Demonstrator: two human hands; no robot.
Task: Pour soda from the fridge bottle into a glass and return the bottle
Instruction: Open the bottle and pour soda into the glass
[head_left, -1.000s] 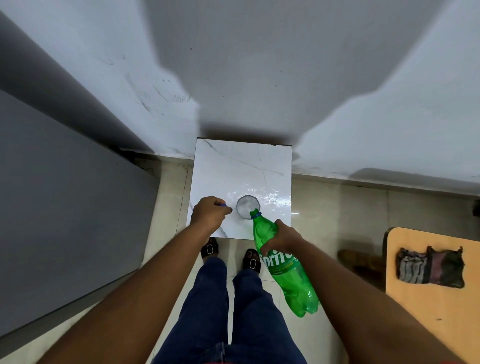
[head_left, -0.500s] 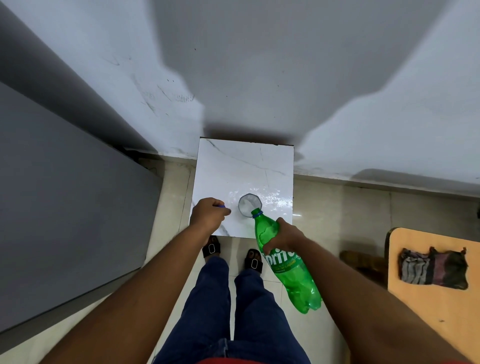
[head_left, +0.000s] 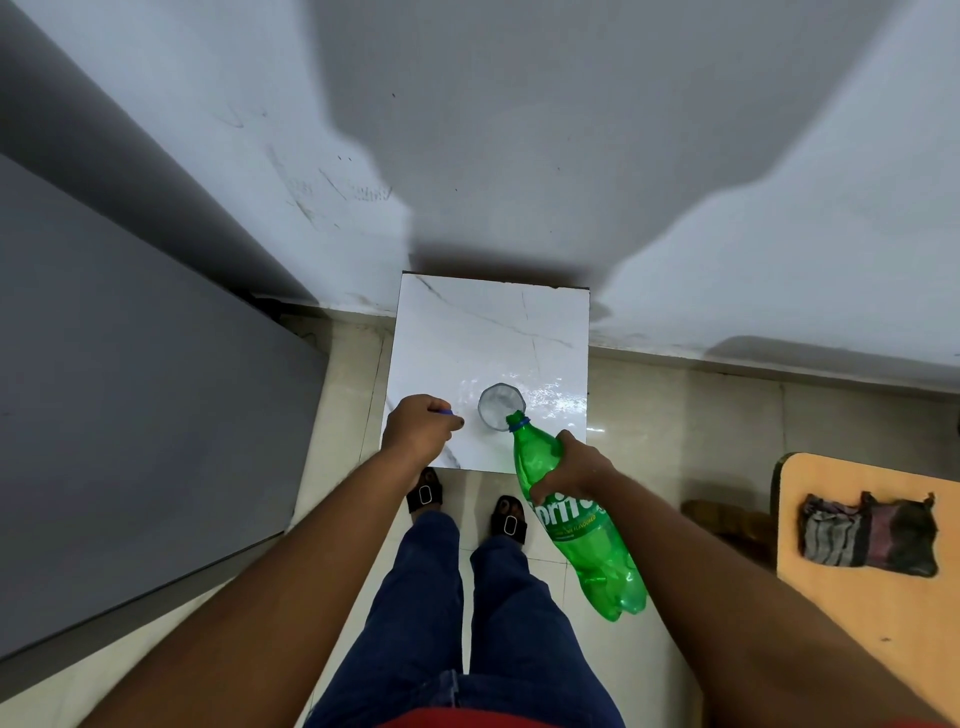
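Observation:
A clear glass (head_left: 501, 406) stands on the small white marble-top table (head_left: 493, 332), near its front edge. My right hand (head_left: 571, 470) grips the upper body of a green Sprite bottle (head_left: 576, 525), tilted with its open mouth at the glass's near rim. A little soda lies in the lower part of the bottle. Left of the glass, my left hand (head_left: 420, 430) rests closed on the table, pinching the blue bottle cap (head_left: 444, 412). Whether liquid is flowing cannot be seen.
A grey fridge side (head_left: 130, 415) fills the left. The wall rises behind the table. At the right stands a wooden table (head_left: 878, 618) with a dark cloth bundle (head_left: 872, 535) on it. My legs and sandals are on the tiled floor below.
The bottle's mouth has stayed at the glass rim, with the bottle's base raised slightly. My left hand has not moved.

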